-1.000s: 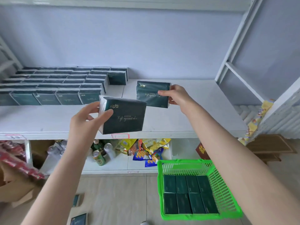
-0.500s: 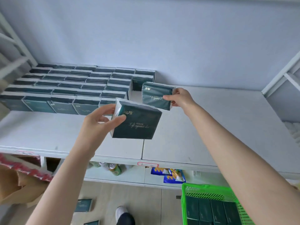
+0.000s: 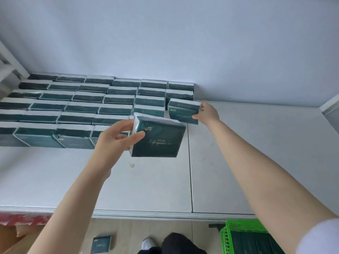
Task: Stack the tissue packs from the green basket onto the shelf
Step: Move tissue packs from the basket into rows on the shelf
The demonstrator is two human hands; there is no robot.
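Tissue packs held over the shelf.
Left hand pinches the nearer pack; right hand grips the farther pack just beside the shelved rows.

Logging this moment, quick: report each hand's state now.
Left hand: closed on a tissue pack, thumb across its front.
Right hand: closed on a second tissue pack, pinching its right end.

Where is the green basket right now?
In the head view, the green basket sits on the floor at the bottom right, below the shelf, with tissue packs inside.
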